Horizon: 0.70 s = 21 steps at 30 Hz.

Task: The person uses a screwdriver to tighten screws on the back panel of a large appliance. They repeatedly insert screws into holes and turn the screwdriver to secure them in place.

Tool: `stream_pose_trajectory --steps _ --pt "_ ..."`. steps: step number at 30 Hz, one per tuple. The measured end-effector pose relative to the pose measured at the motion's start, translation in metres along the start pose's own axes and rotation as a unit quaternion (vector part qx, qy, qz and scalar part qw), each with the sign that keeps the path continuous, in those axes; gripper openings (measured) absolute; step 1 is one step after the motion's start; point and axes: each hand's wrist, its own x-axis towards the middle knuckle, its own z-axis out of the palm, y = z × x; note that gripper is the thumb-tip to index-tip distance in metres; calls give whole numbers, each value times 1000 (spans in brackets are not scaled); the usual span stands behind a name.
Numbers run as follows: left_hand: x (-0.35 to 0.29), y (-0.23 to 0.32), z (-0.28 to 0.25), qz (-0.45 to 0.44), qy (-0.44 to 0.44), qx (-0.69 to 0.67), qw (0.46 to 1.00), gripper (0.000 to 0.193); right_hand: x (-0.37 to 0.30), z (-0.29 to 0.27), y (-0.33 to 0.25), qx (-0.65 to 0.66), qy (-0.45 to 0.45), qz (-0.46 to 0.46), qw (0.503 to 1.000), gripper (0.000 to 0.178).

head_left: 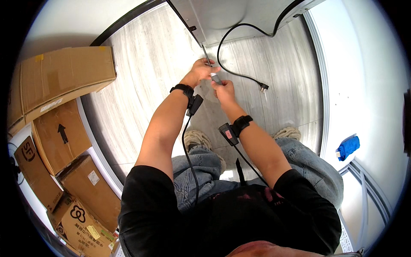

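Note:
A screwdriver (216,79) with a grey and white handle and a long thin shaft runs up to the lower corner of a grey metal panel (231,21). My right hand (225,91) is closed round the rear of the handle. Just ahead of it, my left hand (201,72) has its fingers and thumb about the front of the handle and the shaft. Where the tip meets the panel is too small to make out. To the right of my hands lies a black power cord (220,45), its plug (263,87) on the floor.
Cardboard boxes (68,79) are stacked along the left side. A blue cloth bundle (348,147) lies at the right, near a metal frame (364,184). My shoes stand on the grey wood-look floor (145,55). Both wrists wear black bands with cabled modules.

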Motion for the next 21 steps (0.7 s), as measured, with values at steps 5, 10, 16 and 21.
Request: stream_pose_trajectory --steps 5,10,16,21 --pt "14 -17 -12 14 -59 -151 987 49 -8 -6 -23 87 -77 133 984 33" --pt "3 -2 -13 20 -40 -86 995 51 -5 -13 -26 82 -104 146 980 37" --pt "2 10 -3 -2 24 39 999 53 0 0 -2 -5 -12 7 1000 42" --pt "9 -7 -18 17 -79 -184 980 57 -9 -14 -27 182 -152 200 951 41"
